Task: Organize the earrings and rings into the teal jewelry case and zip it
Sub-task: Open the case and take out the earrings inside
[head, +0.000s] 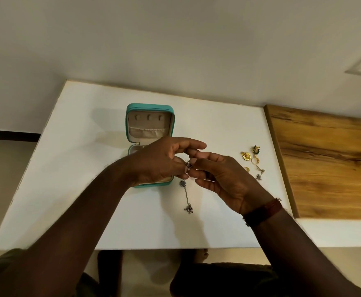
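The teal jewelry case (150, 125) stood open on the white table (85, 168), its lid tipped back toward the wall. Its tray was half hidden under the left hand (160, 161). Both hands met just above the case's front right corner. A long silver earring (186, 196) lay just below them on the table, beside that corner. A cluster of loose earrings and rings (246, 156) sat well to the right, near the edge where the table met a wooden panel (325, 159).

Bare table lay left of the case and along the near edge.

The left hand's thumb and fingers were curled, pinching a small silver earring (188, 165). The right hand (222, 176), a dark band (263, 211) at its wrist, pinched the same piece with thumb and forefinger, its other fingers loosely spread.
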